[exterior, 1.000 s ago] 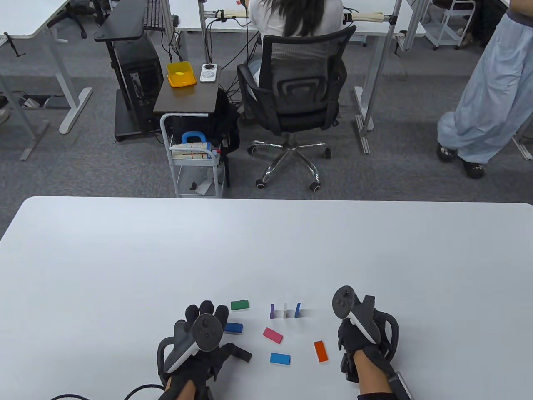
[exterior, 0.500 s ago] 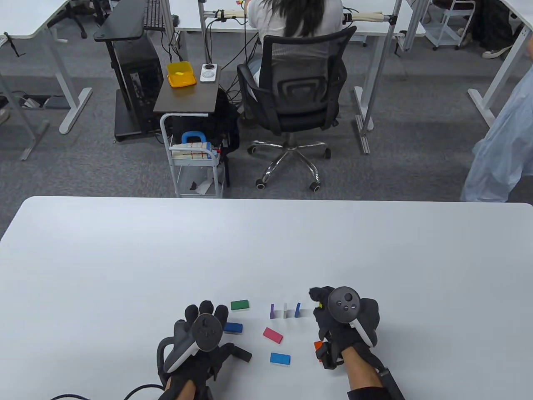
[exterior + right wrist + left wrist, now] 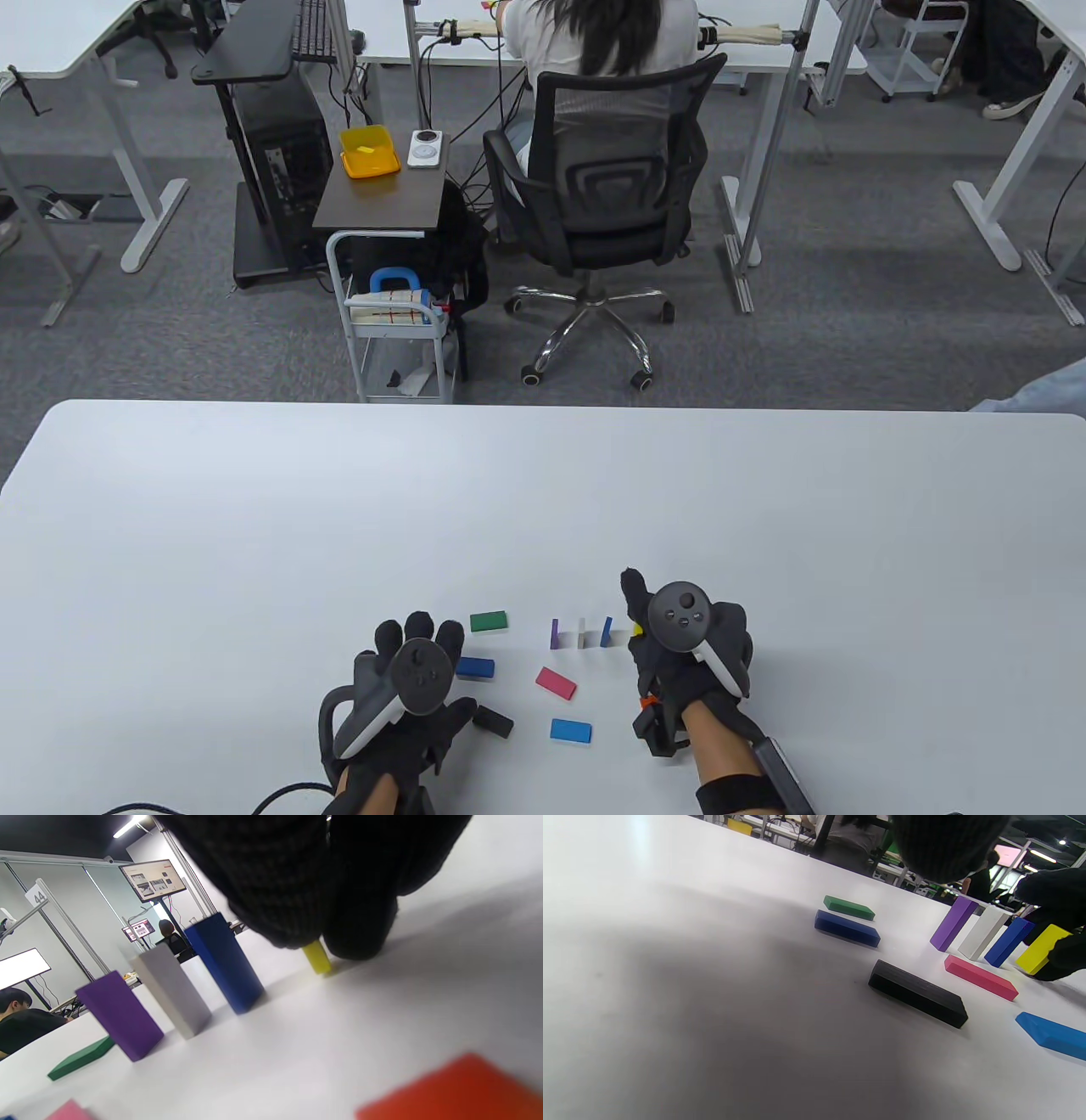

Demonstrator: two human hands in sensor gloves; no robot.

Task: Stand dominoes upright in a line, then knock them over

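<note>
My right hand [image 3: 679, 645] pinches the yellow domino [image 3: 1039, 948] upright on the table [image 3: 543, 509], at 3 o'clock of the blue domino [image 3: 606, 632]. I should match spacing, release gently. Left hand [image 3: 407, 679] rests flat, fingers spread.

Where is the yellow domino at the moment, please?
The yellow domino is pinched in the right hand, at the right end of the standing row, just beside the dark blue upright domino.
</note>
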